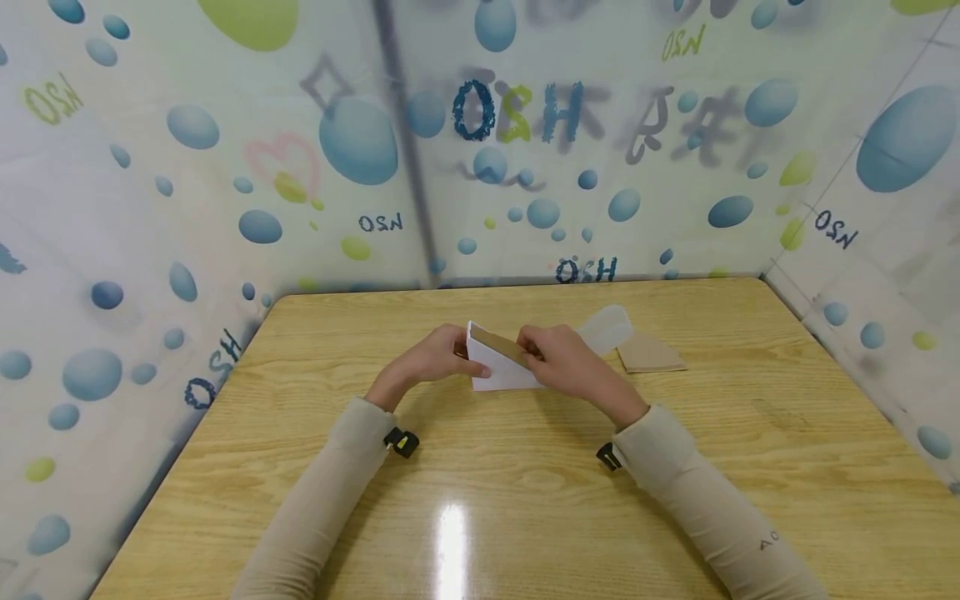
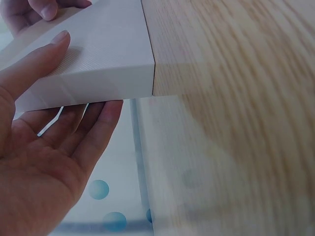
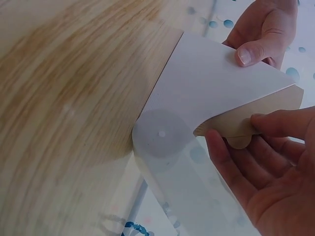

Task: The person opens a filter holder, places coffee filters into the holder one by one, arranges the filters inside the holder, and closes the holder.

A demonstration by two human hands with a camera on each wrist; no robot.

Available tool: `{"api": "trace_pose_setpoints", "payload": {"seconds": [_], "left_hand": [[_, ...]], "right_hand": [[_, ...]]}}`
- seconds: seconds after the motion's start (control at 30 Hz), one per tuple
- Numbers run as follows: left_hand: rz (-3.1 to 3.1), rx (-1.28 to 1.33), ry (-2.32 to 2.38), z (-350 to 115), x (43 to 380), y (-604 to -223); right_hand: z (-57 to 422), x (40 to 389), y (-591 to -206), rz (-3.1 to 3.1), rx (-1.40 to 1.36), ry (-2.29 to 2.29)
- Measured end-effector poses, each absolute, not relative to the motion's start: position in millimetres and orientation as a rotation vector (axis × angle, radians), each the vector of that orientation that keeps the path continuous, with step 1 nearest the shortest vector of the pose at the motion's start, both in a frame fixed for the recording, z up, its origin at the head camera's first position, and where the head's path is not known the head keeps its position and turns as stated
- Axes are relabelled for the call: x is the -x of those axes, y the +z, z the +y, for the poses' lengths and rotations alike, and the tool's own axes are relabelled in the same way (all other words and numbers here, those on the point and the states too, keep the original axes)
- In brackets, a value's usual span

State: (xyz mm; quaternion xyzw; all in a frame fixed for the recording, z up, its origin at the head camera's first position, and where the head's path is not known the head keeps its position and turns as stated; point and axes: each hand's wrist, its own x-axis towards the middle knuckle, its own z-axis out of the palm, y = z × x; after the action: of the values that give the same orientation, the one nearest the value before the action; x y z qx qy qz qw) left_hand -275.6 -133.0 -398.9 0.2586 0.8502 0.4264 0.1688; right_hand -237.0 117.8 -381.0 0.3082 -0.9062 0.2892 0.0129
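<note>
My left hand (image 1: 442, 354) grips a white, fan-shaped filter case (image 1: 502, 373) at its left end, thumb on the near face and fingers behind and under it. The case stands on edge at a tilt, touching the table. A stack of brown paper coffee filters (image 3: 246, 115) sits partly inside its open side. My right hand (image 1: 562, 358) pinches these filters between thumb and fingers. A translucent lid (image 3: 182, 182) is swung out from the case at a round pivot (image 3: 161, 133). In the left wrist view, the thumb (image 2: 42, 59) lies on the white case.
On the table behind my right hand lies another brown, wedge-shaped filter stack (image 1: 651, 353), partly under the translucent lid. The wooden table (image 1: 360, 517) meets a patterned cloth wall (image 1: 337, 250) at the back. Small black wrist cameras (image 1: 402, 442) sit at both sleeves.
</note>
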Motion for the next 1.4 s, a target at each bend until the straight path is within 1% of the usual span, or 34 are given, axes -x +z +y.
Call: {"api": "trace_pose_setpoints", "payload": {"seconds": [1.4], "left_hand": [[2.412, -0.76, 1.21, -134.1, 276.3, -400.9]], "right_hand": [[109.4, 232.8, -387.6, -2.966, -1.041, 0.733]]}}
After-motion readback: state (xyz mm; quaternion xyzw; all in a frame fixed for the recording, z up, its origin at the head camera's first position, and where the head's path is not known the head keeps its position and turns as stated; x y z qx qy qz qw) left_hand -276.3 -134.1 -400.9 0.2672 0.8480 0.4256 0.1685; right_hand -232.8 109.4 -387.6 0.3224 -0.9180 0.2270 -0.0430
